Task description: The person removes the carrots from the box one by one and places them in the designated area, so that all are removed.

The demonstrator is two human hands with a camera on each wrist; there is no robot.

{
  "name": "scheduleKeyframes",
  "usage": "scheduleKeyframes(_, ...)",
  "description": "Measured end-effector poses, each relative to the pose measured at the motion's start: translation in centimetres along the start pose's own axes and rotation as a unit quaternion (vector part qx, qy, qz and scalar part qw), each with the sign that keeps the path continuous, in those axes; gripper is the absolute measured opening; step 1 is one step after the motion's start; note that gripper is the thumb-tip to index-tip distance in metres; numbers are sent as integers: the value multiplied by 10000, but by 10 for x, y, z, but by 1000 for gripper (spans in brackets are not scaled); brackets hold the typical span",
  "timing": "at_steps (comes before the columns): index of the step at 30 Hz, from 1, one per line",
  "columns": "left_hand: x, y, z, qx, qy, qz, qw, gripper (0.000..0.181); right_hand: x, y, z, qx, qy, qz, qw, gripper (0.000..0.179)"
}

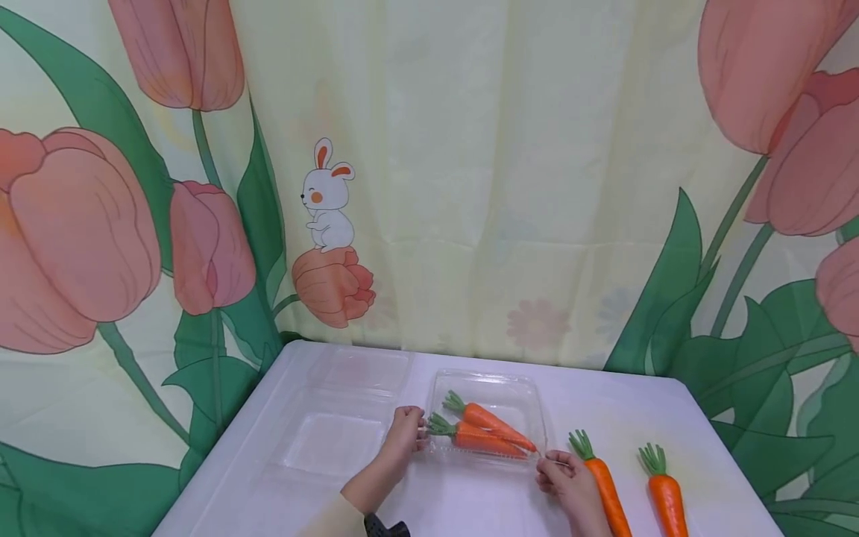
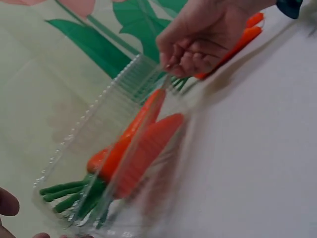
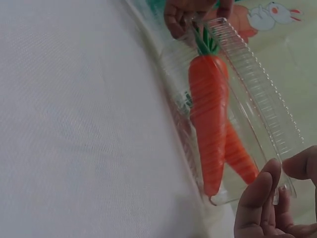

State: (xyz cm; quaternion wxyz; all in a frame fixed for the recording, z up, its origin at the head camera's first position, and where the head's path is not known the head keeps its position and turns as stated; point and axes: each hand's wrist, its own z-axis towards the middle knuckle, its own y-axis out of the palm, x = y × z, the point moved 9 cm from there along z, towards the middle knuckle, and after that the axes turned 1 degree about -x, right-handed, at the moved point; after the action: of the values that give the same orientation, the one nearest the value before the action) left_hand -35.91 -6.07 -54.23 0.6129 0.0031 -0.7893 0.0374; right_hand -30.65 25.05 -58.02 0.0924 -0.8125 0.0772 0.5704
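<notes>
A clear plastic container [image 1: 513, 384] with two orange carrots [image 1: 486, 440] inside sits on the white table in the head view. The carrots' green tops point left and their tips point right. My left hand [image 1: 406, 431] grips the container at its left side. At the front right corner, my right hand [image 1: 567, 481] pinches the rim between thumb and fingers. In the right wrist view, that pinch [image 3: 275, 201] shows beside the carrot tips. Only parts of the left fingers [image 2: 7, 203] appear in the left wrist view.
Two more carrots, one [image 1: 606, 492] close to my right hand and another [image 1: 667, 501] further right, lie on the table [image 1: 711, 447]. A second clear plastic container [image 1: 329, 444] lies unfolded on the left. A tulip-printed curtain [image 1: 537, 186] hangs behind.
</notes>
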Motion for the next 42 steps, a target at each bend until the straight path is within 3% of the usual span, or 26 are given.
scheduleKeyframes(3,7,-3,13,-248,-237,-137,9993,47,0,-2,0,13,-15,-174,9998,36)
scheduleKeyframes(8,7,-4,26,-619,-660,-518,9945,46,1,-3,-3,-55,-76,-380,9992,33)
scheduleKeyframes(14,-3,2,30,-935,-610,-705,9912,43,-5,0,-7,-325,-269,-740,9964,26)
scheduleKeyframes(18,-6,3,27,-877,-492,-804,9917,45,-10,2,-10,-412,-366,-1159,9917,32)
scheduleKeyframes(26,-12,5,19,-741,-104,-770,9942,65,-15,3,-13,-303,-391,-1753,9833,71)
scheduleKeyframes(32,-16,2,18,-564,13,-852,9948,62,-32,3,-14,-109,-958,-2096,9730,66)
scheduleKeyframes(42,-15,3,17,-501,114,-922,9944,60,-54,6,-16,-55,-1142,-1877,9755,58)
